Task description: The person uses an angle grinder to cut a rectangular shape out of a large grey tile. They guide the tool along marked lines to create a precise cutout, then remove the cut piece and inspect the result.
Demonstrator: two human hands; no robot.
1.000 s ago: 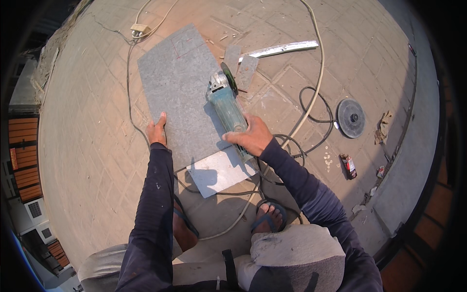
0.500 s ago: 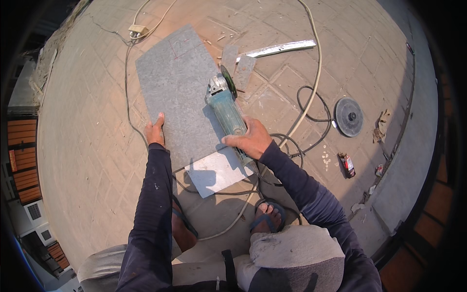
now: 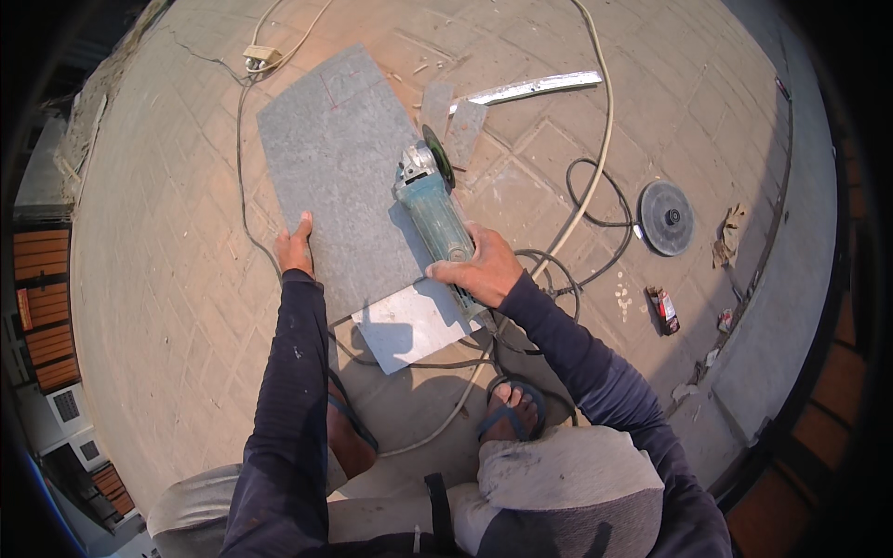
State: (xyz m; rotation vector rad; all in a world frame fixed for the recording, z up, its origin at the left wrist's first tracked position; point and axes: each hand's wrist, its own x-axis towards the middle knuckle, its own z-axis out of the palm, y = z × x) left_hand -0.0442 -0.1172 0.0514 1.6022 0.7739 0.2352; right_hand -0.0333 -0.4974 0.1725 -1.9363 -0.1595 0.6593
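A large grey tile (image 3: 321, 181) with a thin red line near its far end lies in front of me. At its left edge, my left hand (image 3: 296, 251) grips the rim, thumb on top and fingers partly hidden. My right hand (image 3: 482, 267) is wrapped around the rear body of a teal angle grinder (image 3: 433, 216). The grinder lies over the tile's right side, its green-faced disc (image 3: 437, 156) standing on edge beside the tile's right edge. Whether the disc is spinning, I cannot tell. A pale flat piece (image 3: 405, 339) pokes out from the tile's near end, shadowed by the grinder.
Cables loop over the paving, a beige cord (image 3: 595, 177) and a black cord (image 3: 621, 251) among them. Right lie a round grey disc (image 3: 666, 219) and a small red box (image 3: 663, 312). Beyond the grinder are tile offcuts (image 3: 465, 133), a metal strip (image 3: 535, 90); far left, a socket block (image 3: 262, 59).
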